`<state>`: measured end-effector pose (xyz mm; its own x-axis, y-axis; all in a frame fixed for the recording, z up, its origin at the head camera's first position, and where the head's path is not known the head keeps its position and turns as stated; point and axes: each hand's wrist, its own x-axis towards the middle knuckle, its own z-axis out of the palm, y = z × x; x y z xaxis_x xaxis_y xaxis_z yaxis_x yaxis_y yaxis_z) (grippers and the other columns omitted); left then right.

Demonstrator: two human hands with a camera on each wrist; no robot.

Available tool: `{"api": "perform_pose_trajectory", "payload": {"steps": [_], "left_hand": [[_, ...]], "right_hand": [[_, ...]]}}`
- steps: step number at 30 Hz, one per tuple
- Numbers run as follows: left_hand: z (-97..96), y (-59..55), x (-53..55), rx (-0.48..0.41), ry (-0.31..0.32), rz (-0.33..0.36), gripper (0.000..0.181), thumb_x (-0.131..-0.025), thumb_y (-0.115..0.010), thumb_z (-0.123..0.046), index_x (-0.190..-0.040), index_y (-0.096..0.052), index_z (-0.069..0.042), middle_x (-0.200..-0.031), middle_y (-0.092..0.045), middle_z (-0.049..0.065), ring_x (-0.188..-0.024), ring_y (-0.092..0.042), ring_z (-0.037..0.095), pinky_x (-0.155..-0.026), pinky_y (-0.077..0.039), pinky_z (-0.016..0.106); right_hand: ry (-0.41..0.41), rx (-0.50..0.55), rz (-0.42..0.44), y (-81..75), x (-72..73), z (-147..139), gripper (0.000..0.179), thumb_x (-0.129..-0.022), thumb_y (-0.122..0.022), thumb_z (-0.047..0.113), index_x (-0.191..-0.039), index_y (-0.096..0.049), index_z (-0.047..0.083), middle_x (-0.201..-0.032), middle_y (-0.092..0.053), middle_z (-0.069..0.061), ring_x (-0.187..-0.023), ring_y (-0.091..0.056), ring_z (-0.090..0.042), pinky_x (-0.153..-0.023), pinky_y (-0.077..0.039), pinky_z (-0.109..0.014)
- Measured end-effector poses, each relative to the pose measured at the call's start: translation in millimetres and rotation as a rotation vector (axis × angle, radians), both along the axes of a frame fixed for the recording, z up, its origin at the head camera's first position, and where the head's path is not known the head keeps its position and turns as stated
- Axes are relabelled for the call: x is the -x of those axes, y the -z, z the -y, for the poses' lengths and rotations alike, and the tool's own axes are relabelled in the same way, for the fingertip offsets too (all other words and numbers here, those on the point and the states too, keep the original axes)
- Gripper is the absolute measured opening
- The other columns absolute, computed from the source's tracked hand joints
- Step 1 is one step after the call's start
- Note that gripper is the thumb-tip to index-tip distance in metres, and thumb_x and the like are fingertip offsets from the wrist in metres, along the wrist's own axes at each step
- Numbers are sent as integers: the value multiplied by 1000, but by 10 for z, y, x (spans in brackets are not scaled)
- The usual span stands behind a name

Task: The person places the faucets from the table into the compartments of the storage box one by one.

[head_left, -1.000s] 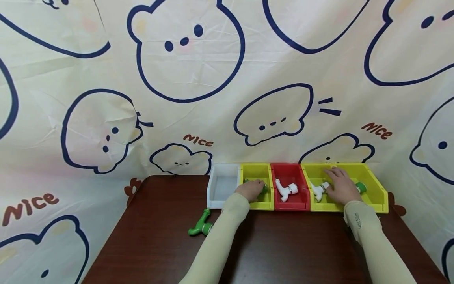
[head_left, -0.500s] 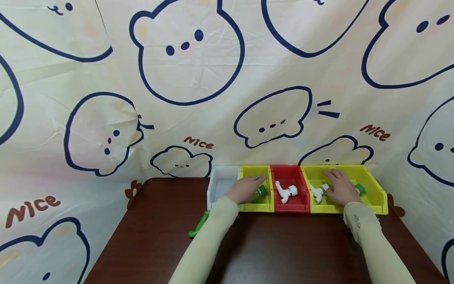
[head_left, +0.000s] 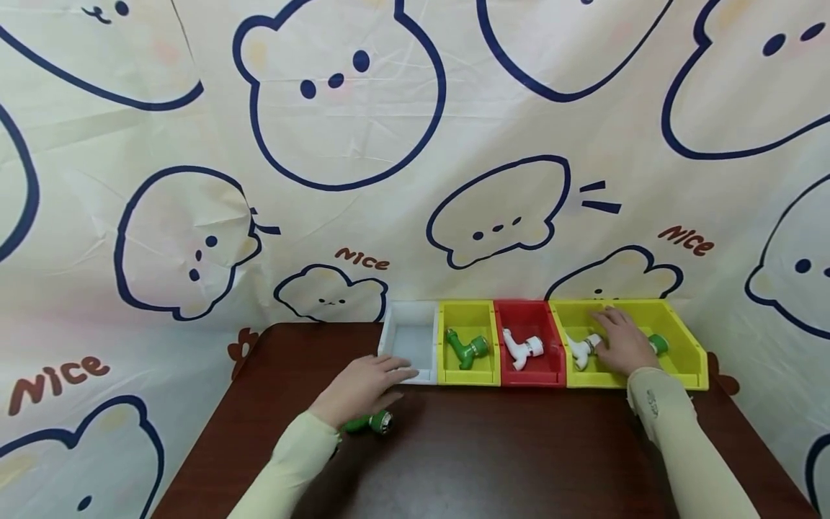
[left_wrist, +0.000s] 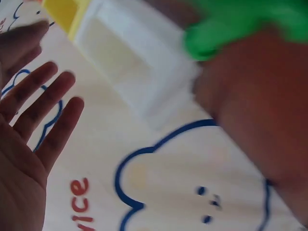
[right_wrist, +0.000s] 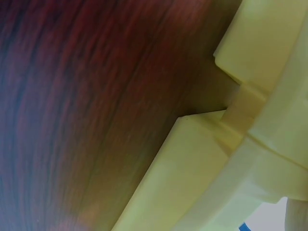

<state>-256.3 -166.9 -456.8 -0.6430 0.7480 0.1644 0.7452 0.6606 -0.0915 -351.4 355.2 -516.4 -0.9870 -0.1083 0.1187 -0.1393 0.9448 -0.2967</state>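
My left hand [head_left: 363,389] hovers above the table's left part with its fingers spread and straight, also visible as a bare palm and fingers [left_wrist: 29,134] in the left wrist view. Below it lies a green faucet [head_left: 381,422], partly covered by the hand. My right hand [head_left: 625,342] rests inside the wide yellow bin [head_left: 694,367], fingers extended. On its left is a white faucet [head_left: 581,351]; on its right a green faucet end [head_left: 658,344] shows, the rest hidden. Another green faucet [head_left: 468,350] sits in the narrow yellow bin [head_left: 469,378].
The red bin [head_left: 532,378] holds a white faucet [head_left: 521,349]. A white bin [head_left: 415,339] stands at the row's left end, with nothing seen inside. The bins line the back edge of the brown table [head_left: 506,454], against a patterned cloth [head_left: 402,223].
My left hand has left the narrow yellow bin, uncovering the green faucet there, and has moved left and toward me, over the faucet on the table. The right hand stays put.
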Motion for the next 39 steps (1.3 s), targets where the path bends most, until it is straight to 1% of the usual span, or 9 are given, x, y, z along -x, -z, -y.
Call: {"api": "perform_pose_trajectory", "payload": {"steps": [4,7,10,13,19,26,30,34,39], "left_hand": [[248,121,-213,17,-29,114,50,-91,-81,-32,-139,-68,-24,-138,-68,1,-121,-66,21,-95,-56,41],[383,235,-310,20,-60,198,58,-89,-83,-33,-143,-65,-25,-144,-64,2,-127,-62,24,-95,-56,46],[468,358,-352,4,-84,265,62,-89,-83,-33,-147,-61,-26,-147,-62,0,-131,-59,25,-93,-56,46],[490,458,-346,-41,-97,302,58,-92,-80,-29,-147,-60,-26,-141,-65,-3,-127,-58,22,-91,-57,41],[473,514,-307,-120,-106,266,51,-90,-80,-8,-137,-69,-25,-124,-73,-5,-112,-59,16,-85,-57,29],[448,533,-277,-117,-124,215,44,-85,-83,-6,-126,-76,-21,-117,-75,-5,-107,-61,14,-82,-57,27],[449,531,-289,-119,-108,194,44,-83,-85,-7,-125,-76,-20,-117,-76,-5,-105,-61,13,-80,-57,28],[448,492,-311,-112,-82,169,45,-85,-85,-12,-128,-75,-20,-122,-75,-5,-105,-60,12,-77,-57,28],[391,342,-329,-122,-48,89,48,-85,-86,-18,-131,-73,-21,-118,-74,-5,-108,-63,12,-74,-57,28]], "right_hand": [[-9,0,-1,24,23,-47,68,-92,-65,13,-155,-43,2,-161,-31,-30,-147,-23,-52,-113,-23,-75],[-9,0,3,27,26,-49,68,-92,-65,14,-155,-43,1,-161,-31,-31,-147,-23,-53,-113,-23,-75],[-7,-4,5,21,26,-27,68,-91,-65,13,-155,-43,1,-161,-31,-31,-147,-22,-53,-114,-23,-75],[-6,-8,5,0,18,-12,68,-91,-65,13,-155,-43,0,-161,-32,-30,-147,-22,-53,-114,-22,-74],[-9,-1,13,-33,-15,10,68,-92,-65,13,-155,-42,1,-161,-31,-31,-148,-21,-53,-115,-22,-74],[-10,-10,16,-37,-5,2,68,-92,-65,14,-155,-43,1,-161,-31,-31,-148,-21,-53,-114,-22,-74],[-10,-7,10,-29,3,-2,67,-92,-65,14,-154,-44,1,-161,-32,-31,-148,-20,-54,-114,-22,-75],[-9,-4,9,-24,-4,-1,67,-92,-66,14,-154,-44,2,-160,-32,-31,-148,-21,-54,-114,-22,-75],[-5,-3,10,-22,-9,7,68,-91,-66,14,-154,-45,2,-160,-32,-31,-148,-21,-54,-114,-22,-75]]}}
